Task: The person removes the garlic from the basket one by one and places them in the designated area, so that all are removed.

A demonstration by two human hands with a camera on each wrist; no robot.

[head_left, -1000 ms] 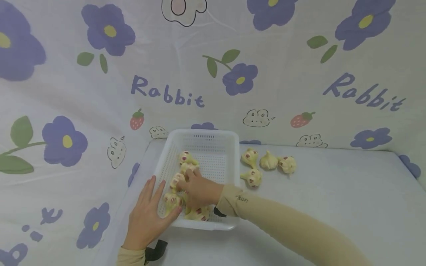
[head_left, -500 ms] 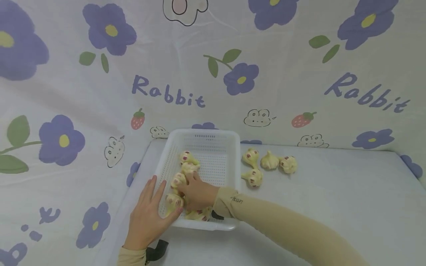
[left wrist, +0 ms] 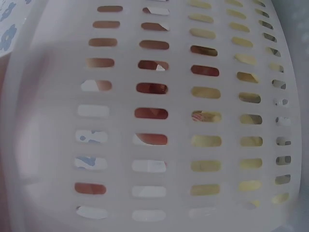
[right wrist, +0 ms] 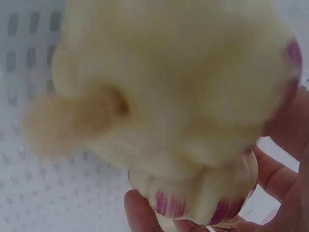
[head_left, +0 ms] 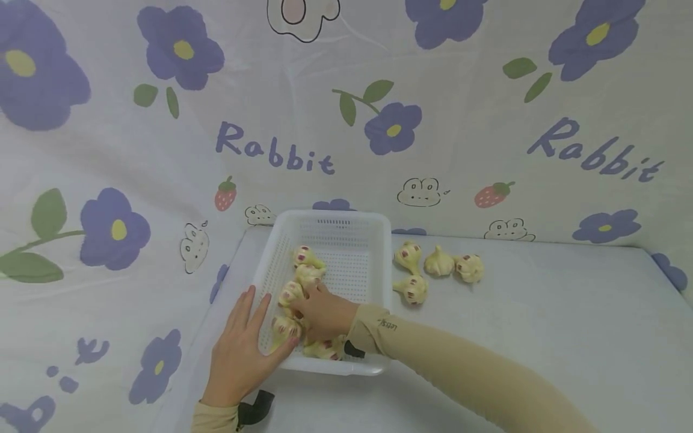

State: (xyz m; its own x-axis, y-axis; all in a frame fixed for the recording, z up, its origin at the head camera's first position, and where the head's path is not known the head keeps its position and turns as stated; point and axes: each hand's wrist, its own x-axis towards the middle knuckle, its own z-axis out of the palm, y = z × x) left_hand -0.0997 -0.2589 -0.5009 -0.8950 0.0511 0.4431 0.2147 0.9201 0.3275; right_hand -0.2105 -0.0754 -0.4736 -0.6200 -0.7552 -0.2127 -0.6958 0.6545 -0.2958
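Note:
My right hand (head_left: 327, 313) reaches into a white perforated plastic basket (head_left: 386, 270). In the right wrist view its fingers curl round a purple-streaked garlic bulb (right wrist: 193, 193), and a larger, blurred bulb (right wrist: 178, 82) fills the foreground. Other garlic bulbs (head_left: 304, 256) lie along the basket's left side and near end. My left hand (head_left: 238, 349) rests at the near left corner with fingers fairly straight and spread, its thumb lying over the rim. The left wrist view is filled by the slotted basket wall (left wrist: 178, 104), with skin and pale yellow showing through the slots.
Several garlic bulbs (head_left: 438, 262) lie on the white table (head_left: 541, 313) just right of the basket. Behind the table hangs a cloth (head_left: 465, 138) printed with flowers and rabbits. A black strap-like piece (head_left: 255, 408) sits at my left wrist.
The bulb by my left thumb has shifted slightly right. My right hand has stayed among the garlic with only small movements, and my left hand holds its place.

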